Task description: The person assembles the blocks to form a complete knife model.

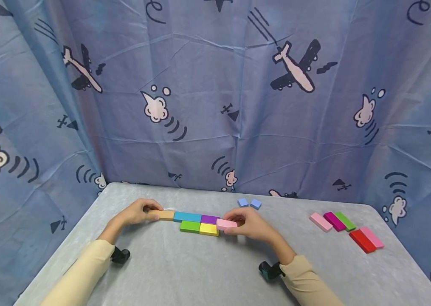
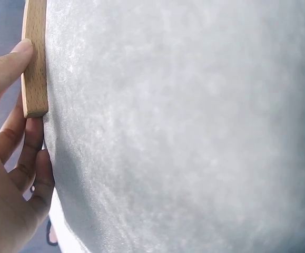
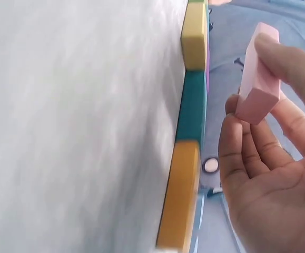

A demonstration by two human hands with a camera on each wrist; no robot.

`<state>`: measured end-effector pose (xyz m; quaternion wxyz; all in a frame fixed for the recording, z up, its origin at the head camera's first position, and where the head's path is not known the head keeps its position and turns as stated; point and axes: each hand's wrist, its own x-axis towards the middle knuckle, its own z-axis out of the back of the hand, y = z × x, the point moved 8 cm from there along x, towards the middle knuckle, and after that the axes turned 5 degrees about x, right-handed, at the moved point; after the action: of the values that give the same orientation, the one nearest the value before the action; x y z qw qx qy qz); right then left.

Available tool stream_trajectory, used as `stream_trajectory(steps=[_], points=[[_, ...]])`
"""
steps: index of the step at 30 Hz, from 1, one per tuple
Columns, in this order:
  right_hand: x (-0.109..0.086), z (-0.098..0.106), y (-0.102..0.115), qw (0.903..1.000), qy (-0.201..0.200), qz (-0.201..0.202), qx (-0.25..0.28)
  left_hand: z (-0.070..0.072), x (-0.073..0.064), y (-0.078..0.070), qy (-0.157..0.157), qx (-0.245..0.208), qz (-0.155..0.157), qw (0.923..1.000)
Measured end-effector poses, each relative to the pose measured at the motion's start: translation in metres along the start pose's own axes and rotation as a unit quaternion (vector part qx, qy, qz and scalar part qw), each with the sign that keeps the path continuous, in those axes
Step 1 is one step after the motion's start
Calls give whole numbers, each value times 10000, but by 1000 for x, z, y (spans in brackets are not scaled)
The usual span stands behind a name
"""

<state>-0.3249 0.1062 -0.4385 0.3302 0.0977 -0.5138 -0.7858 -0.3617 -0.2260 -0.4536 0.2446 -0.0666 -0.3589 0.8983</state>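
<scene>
My left hand (image 1: 139, 212) pinches the end of a tan wooden block (image 1: 167, 215), its thumb on the near side in the left wrist view. This block leads a row with a blue block (image 1: 187, 216) and a purple block (image 1: 210, 219). In front of them lie a green block (image 1: 190, 226) and a yellow block (image 1: 209, 229). Just above the row's right part, my right hand (image 1: 251, 223) holds a pink block (image 3: 263, 87) between thumb and fingers. The right wrist view also shows a teal block (image 3: 192, 105) and an orange block (image 3: 177, 197), which the right hand hides from the head view.
Two small light blue blocks (image 1: 243, 202) lie behind the right hand. Farther right on the grey table (image 1: 184, 272) are a pink block (image 1: 320, 222), a magenta block (image 1: 334, 221), a green block (image 1: 345, 221), a red block (image 1: 362, 241) and another pink block (image 1: 372, 237). A patterned curtain (image 1: 200, 106) hangs behind.
</scene>
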Motion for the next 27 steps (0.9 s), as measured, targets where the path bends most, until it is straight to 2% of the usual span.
stream_trajectory(steps=[7,15,27], points=[[15,-16,2,9999,76,-81,72,-1,1,1,18,-21,27,10000],[31,-32,10,9998,125,124,112,0,2,3,-3,46,27,10000],[40,-50,13,9997,181,115,134,0,3,3,13,67,-25,10000]])
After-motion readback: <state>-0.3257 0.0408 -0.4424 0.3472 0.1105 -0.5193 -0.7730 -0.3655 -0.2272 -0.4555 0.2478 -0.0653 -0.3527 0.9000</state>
